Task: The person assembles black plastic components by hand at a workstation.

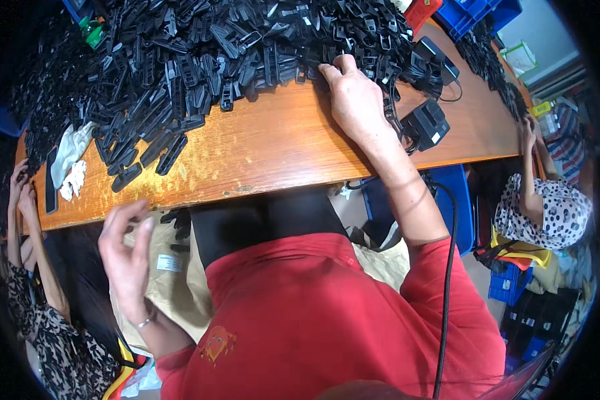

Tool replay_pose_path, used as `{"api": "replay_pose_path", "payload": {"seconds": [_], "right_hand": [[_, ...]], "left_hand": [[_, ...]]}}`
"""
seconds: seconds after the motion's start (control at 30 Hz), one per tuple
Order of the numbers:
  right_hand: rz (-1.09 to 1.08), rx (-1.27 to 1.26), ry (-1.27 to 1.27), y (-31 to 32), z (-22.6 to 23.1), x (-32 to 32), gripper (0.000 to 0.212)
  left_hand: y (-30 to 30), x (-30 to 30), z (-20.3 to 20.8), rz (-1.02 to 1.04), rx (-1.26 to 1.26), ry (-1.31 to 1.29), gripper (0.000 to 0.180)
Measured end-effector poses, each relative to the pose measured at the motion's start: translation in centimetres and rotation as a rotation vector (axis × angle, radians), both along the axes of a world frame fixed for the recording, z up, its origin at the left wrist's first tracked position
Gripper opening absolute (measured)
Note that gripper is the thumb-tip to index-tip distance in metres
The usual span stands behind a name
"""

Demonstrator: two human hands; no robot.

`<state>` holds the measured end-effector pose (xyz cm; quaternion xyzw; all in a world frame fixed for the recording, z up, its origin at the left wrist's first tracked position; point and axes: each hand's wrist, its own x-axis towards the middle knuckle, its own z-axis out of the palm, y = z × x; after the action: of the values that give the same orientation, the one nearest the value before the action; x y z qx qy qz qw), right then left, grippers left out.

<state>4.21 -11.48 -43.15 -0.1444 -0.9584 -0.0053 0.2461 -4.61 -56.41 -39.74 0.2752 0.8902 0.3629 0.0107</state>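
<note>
A large heap of black plastic clip-like parts (180,73) covers the far side of the wooden table (260,153). My right hand (357,97) reaches over the table to the heap's near edge. Its fingers are curled down among the parts, and whatever they grip is hidden. My left hand (125,250) hovers in front of the table's near edge, slightly blurred. Its thumb and fingers are loosely bent and apart, with nothing visible between them. Some loose long black parts (172,155) lie on the wood between the heap and this hand.
A black box-shaped device (425,125) with cables sits right of my right forearm. White gloves (73,160) and a dark flat phone-like object (51,180) lie at left. Co-workers' hands rest by the table at left (23,190) and right (528,133). A blue crate (463,17) stands far right.
</note>
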Motion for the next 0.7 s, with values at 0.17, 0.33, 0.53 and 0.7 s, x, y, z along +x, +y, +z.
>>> {"api": "replay_pose_path", "payload": {"seconds": [0.17, 0.33, 0.53, 0.7], "right_hand": [[0.068, -0.060, -0.028, -0.6, 0.6, 0.2, 0.027], [0.293, -0.226, 0.027, -3.2, 0.5, 0.7, 0.029], [0.448, -0.407, 0.139, -5.1, 0.8, 0.4, 0.037], [0.419, -0.387, 0.115, -4.0, 0.4, 1.2, 0.036]], "left_hand": [[5.4, 0.6, -1.4, -0.150, 0.144, -0.046, 0.024], [9.5, 0.8, -2.2, -0.287, 0.228, -0.130, 0.019], [14.9, 0.6, -2.8, -0.344, 0.229, 0.111, 0.030], [18.5, -0.4, -3.3, -0.378, 0.178, 0.348, 0.047]]}}
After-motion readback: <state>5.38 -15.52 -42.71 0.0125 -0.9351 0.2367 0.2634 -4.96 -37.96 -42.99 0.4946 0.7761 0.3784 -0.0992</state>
